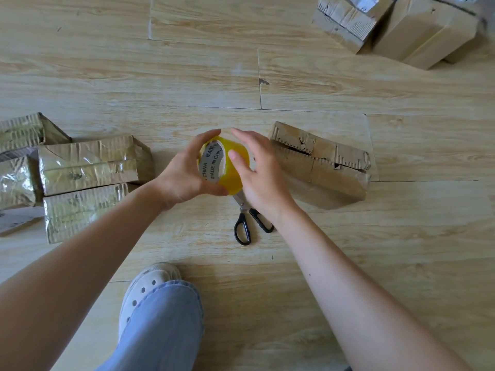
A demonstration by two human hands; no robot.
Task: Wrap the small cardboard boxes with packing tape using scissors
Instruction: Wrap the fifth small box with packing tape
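Tape roll (pixel 214 163) clamped in left hand (pixel 184 172) grip; right hand (pixel 261 174) fingers straight, thumb on roll. Scissors (pixel 245 222) on floor (pixel 267 76) underneath, box (pixel 321 167) beside.

Yellow roll of tape (pixel 236 170), its tan core printed MADE IN CHINA in dark letters. Scissors (pixel 243 228) with black handles, silver blades. Brown cardboard boxes (pixel 325 170). Pale wood-grain floor (pixel 187 76). White shoe (pixel 144 286) dotted with holes; light blue trouser leg (pixel 163 330).
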